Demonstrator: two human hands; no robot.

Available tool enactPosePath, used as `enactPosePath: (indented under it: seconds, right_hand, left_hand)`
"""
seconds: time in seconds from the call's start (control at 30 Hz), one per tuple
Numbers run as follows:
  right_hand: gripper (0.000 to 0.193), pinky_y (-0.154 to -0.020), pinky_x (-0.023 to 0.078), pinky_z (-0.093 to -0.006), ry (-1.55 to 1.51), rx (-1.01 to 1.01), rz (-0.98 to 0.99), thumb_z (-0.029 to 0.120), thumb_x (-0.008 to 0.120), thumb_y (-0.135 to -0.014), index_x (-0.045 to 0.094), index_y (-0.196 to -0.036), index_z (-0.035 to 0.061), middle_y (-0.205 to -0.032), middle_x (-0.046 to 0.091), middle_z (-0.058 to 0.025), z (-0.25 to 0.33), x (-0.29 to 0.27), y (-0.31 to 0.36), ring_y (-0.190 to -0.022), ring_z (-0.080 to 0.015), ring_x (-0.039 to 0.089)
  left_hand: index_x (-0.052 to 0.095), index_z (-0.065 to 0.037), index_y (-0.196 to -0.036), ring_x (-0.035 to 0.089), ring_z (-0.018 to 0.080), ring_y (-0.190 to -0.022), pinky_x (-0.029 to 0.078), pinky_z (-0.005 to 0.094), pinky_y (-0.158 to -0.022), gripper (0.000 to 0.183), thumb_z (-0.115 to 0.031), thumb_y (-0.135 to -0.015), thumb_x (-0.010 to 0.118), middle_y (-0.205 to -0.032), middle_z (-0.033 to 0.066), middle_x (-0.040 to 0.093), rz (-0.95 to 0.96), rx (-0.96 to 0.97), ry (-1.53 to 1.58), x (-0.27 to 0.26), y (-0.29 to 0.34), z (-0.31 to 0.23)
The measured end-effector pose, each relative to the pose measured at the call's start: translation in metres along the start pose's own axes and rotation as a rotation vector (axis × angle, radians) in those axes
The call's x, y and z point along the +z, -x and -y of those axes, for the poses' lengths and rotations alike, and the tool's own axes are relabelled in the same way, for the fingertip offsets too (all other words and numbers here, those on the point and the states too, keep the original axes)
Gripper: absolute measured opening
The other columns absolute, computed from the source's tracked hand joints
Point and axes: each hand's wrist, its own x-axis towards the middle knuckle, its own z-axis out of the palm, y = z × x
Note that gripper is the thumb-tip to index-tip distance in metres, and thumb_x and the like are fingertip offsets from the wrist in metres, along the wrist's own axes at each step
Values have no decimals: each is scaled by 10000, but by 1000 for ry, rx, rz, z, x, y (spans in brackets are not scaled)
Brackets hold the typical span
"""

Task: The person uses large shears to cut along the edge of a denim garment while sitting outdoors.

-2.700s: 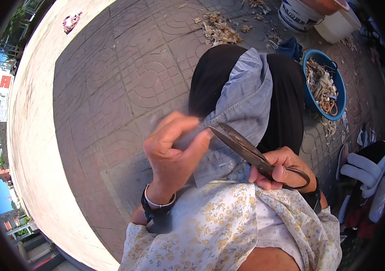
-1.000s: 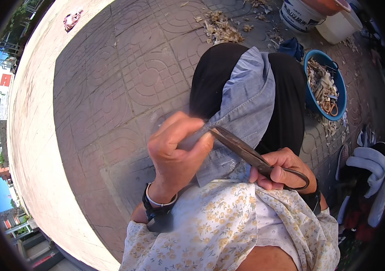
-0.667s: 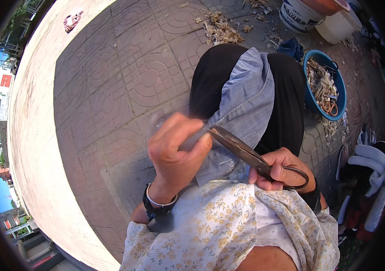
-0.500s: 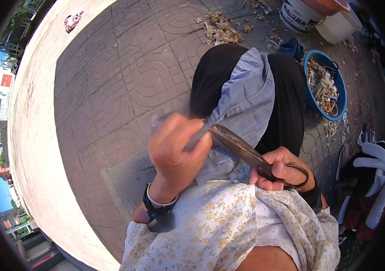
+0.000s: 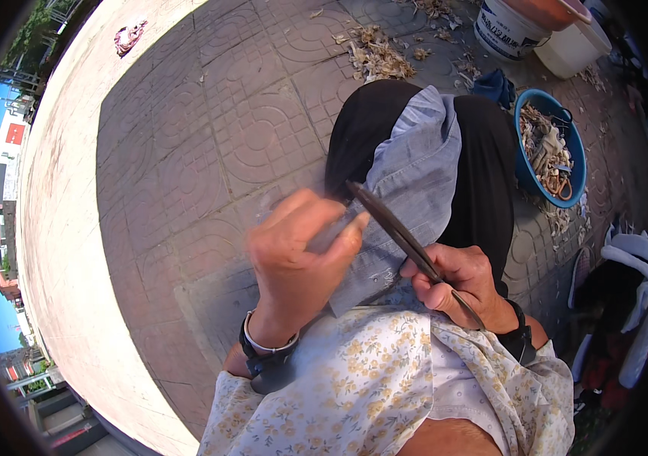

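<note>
My right hand grips a pair of dark metal scissors. The blades lie together, seen nearly edge-on, and slant up and left over my lap; one handle loop shows below my fingers. My left hand, partly smeared by motion, is closed beside the blades, with its thumb close to them. Whatever its fingers hold, if anything, I cannot make out. Beneath both hands a faded denim cloth lies across my black-trousered legs.
At the right stands a blue basin with dry peelings, a glove and orange-handled scissors. White buckets sit behind it. Dry husks lie scattered on the paving. White and dark fabric items are at the far right.
The scissors have turned from flat to edge-on, their tip a little higher. My right hand has rolled with them. My left hand stays close to the blades, its fingers slightly shifted.
</note>
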Motion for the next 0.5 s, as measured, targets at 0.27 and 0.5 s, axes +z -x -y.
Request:
enactPosePath:
  seconds: [0.27, 0.5]
  right_hand:
    - [818, -379, 293, -176, -274, 67, -57, 717, 463, -815, 575, -1003, -71, -601, 532, -40, 52, -33, -11, -436, -32, 402]
    - [494, -450, 304, -184, -481, 370, 258, 425, 533, -945, 610, -1028, -56, -662, 547, -22, 5, -28, 8, -490, -23, 385]
  left_hand:
    - [623, 12, -746, 537, 150, -596, 420, 262, -546, 188, -31, -662, 785, -682, 64, 572, -36, -117, 72, -14, 0, 18]
    - [622, 16, -746, 524, 119, -609, 414, 243, -554, 179, -15, -660, 776, -676, 51, 561, -73, -187, 148, -7, 1, 23]
